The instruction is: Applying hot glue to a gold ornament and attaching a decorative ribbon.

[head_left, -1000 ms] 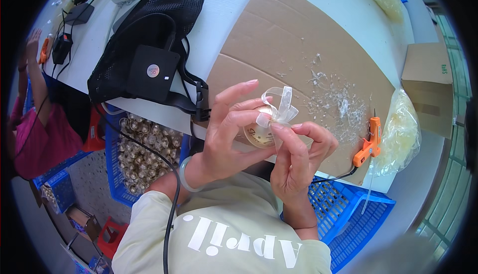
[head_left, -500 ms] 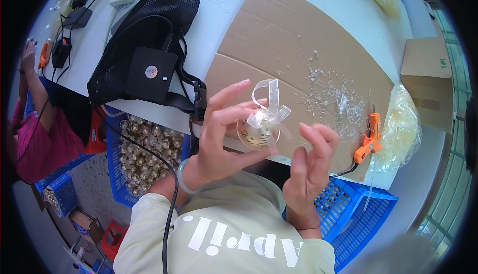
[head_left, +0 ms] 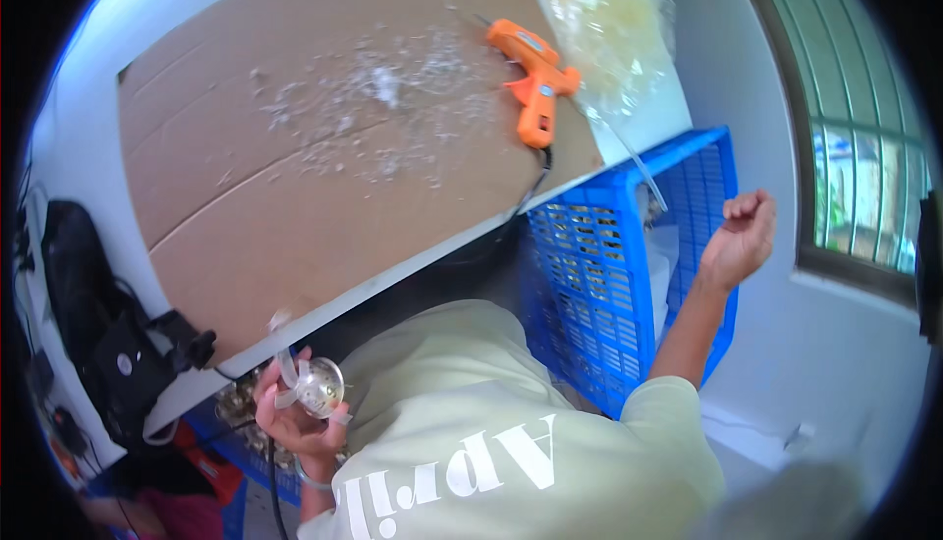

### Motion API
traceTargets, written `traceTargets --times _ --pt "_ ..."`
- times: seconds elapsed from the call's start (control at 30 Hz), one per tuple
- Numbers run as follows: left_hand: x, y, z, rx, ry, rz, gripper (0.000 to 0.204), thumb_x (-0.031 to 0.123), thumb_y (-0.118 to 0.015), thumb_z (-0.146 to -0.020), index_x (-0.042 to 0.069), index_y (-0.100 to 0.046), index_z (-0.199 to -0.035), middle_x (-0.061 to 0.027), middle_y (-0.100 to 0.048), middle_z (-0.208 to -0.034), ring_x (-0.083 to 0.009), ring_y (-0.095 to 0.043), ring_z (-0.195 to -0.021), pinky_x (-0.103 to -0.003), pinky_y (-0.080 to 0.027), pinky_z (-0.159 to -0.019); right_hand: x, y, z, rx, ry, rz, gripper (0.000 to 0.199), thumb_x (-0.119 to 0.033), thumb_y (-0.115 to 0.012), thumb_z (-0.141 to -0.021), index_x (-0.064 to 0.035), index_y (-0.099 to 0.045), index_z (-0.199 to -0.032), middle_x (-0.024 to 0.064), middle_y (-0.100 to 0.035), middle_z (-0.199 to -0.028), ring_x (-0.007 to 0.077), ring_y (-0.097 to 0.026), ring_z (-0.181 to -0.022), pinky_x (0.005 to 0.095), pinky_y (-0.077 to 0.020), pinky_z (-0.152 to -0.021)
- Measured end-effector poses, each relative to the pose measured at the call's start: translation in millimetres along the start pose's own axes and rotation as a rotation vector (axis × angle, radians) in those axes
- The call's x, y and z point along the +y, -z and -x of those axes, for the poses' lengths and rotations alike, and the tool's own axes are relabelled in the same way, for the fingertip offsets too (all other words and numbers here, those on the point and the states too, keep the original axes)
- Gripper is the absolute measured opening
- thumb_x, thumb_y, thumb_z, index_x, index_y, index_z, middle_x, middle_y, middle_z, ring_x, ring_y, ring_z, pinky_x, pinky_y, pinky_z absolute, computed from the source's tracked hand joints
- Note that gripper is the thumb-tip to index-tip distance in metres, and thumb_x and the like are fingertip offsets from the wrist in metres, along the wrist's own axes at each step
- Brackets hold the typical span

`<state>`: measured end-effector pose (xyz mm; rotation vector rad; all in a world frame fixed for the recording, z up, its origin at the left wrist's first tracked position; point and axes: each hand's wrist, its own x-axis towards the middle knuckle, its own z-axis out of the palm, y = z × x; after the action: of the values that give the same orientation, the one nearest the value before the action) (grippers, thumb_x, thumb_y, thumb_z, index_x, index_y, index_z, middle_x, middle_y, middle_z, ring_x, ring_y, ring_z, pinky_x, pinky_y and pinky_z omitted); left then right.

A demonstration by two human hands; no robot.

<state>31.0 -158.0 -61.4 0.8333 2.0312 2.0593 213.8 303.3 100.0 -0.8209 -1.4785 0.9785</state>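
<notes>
In my left hand (head_left: 295, 420), at the table's front edge on the left, is a clear round bauble (head_left: 321, 388). My fingers are closed about it. A sheer white ribbon bow (head_left: 287, 373) is on the bauble, its loops standing up beside my fingers. My right hand (head_left: 742, 236) is raised at the far right, above the side of a blue plastic basket (head_left: 629, 275) and in front of the wall. Its fingers are curled in, and nothing shows in them. Some pale contents are visible inside the basket, partly hidden by its rim.
An orange glue gun (head_left: 535, 83) lies on a cardboard sheet (head_left: 226, 245) strewn with glue strings. Beyond it sits a clear bag (head_left: 609, 29) of yellowish pieces. A black mesh bag (head_left: 79, 285) lies left. Below my left hand are several small baubles (head_left: 236, 405). A barred window (head_left: 855, 137) is right.
My view has swung right. My left hand has lowered the bauble toward the table's front edge. My right hand has moved away from the bauble, out to the right over the blue basket.
</notes>
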Motion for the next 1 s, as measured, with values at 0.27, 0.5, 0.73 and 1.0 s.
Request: traceTargets --times 0.27,0.5,0.73,1.0 --pt "-51.8 50.6 95.0 0.37 0.425 -0.302 0.063 0.018 -0.071 -0.089 -0.002 -0.035 -0.136 -0.0239 -0.048 -0.132 -0.0306 -0.055 -0.117 -0.04 -0.048 -0.098 169.5 144.2 5.7 -0.181 -0.892 0.689 0.023 -0.017 -0.054 -0.093 -0.0023 -0.067 -0.105 0.0076 -0.07 -0.088 0.0152 -0.064 -0.074 0.0294 -0.0498 -0.062" --pt "-103.6 126.3 147.0 0.585 1.043 -0.673 0.053 0.012 -0.071 -0.087 -0.005 -0.044 -0.13 -0.0214 -0.055 -0.127 -0.0285 -0.056 -0.116 -0.042 -0.047 -0.097 290.9 171.8 38.3 -0.809 -0.782 0.784 0.028 -0.017 -0.061 -0.089 -0.0034 -0.066 -0.113 0.006 -0.07 -0.096 0.019 -0.066 -0.084 0.0341 -0.0523 -0.072" --pt "-56.7 49.2 90.9 0.312 0.408 -0.96 0.025 0.003 -0.065 -0.088 -0.005 -0.059 -0.112 -0.0176 -0.065 -0.108 -0.0331 -0.061 -0.106 -0.045 -0.048 -0.094 291.1 169.8 50.0 -0.874 -0.806 0.781 0.03 -0.02 -0.062 -0.089 -0.0037 -0.065 -0.114 0.0051 -0.069 -0.098 0.0174 -0.065 -0.085 0.0329 -0.0515 -0.073" --pt "2.0 -33.2 -4.0 -0.286 0.19 -0.517 0.022 -0.013 -0.057 -0.084 -0.002 -0.063 -0.101 -0.0171 -0.065 -0.103 -0.0309 -0.065 -0.092 -0.036 -0.054 -0.082 272.3 165.5 41.3 -0.944 -0.783 0.805 0.034 -0.024 -0.063 -0.089 -0.004 -0.064 -0.116 0.0042 -0.068 -0.1 0.0155 -0.064 -0.085 0.0316 -0.0506 -0.074"
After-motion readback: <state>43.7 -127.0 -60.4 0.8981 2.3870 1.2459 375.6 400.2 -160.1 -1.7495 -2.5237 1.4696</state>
